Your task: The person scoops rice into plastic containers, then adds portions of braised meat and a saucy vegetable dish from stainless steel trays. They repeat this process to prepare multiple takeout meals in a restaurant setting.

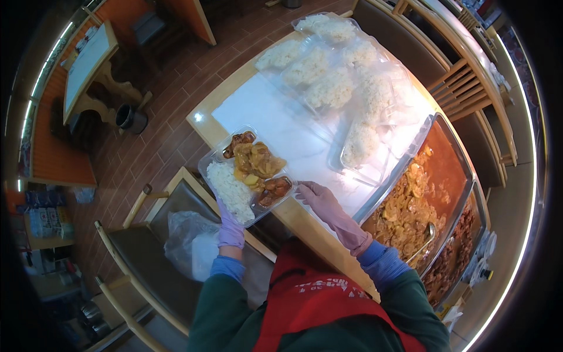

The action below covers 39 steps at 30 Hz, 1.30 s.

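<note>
A clear plastic compartment container (269,214) is held level at the table's near left edge. White rice (229,191) fills one compartment, and a yellowish-brown stew with chunks (259,160) spreads over the middle. Browned meat pieces (273,192) lie in the near right compartment, with more browned meat (239,143) in the far one. My left hand (230,229), in a thin purple glove, supports the container from its left near side; its fingers are partly hidden beneath. My right hand (326,206), gloved too, pinches the container's right corner.
Clear containers of rice (330,88) are piled across the table's far side. To the right stand a steel pan of stew (411,193) with a ladle (429,235), and a pan of dark meat (453,242). A chair (145,251) bearing a plastic bag (189,237) is at left.
</note>
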Tool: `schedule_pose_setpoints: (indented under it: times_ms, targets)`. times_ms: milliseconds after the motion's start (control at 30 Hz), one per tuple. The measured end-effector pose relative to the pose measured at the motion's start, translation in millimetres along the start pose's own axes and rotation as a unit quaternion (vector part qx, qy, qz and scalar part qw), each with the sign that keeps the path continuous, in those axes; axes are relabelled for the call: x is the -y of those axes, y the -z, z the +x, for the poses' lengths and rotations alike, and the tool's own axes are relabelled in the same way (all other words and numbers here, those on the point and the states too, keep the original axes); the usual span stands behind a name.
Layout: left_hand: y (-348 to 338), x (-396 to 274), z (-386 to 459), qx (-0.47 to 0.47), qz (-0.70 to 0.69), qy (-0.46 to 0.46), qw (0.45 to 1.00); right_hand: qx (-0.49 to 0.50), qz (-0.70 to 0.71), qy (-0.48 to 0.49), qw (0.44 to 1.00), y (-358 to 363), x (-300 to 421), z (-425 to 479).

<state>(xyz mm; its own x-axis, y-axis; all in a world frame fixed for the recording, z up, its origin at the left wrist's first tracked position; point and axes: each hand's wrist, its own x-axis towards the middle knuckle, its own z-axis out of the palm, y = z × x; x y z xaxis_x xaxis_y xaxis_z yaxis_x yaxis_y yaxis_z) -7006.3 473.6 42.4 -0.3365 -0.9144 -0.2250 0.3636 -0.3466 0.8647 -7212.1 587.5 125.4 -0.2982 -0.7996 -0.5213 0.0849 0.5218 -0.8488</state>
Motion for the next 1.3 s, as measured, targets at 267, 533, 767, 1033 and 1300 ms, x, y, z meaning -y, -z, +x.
schedule_pose_setpoints:
  times_ms: [267,533,767,1033,1300]
  targets:
    - [4.0,5.8,2.0,-0.016,-0.007,0.058,0.998,-0.228,-0.405,-0.055,0.884,81.7,-33.7,-115.3]
    - [-47.1,9.5,-1.4,0.052,0.036,0.071,0.995,-0.545,-0.38,-0.222,0.713,88.7,-130.8,-242.7]
    - [-89.4,14.5,-7.7,0.118,0.063,0.069,0.989,-0.554,-0.24,-0.285,0.744,74.8,-162.9,-232.8]
    - [-121.6,32.4,-19.3,0.173,0.092,0.085,0.977,-0.633,-0.112,-0.245,0.726,87.5,-192.6,-248.5]
    - [-142.3,32.0,-16.6,0.213,0.125,0.077,0.966,-0.611,-0.318,-0.313,0.654,109.6,-188.3,-268.6]
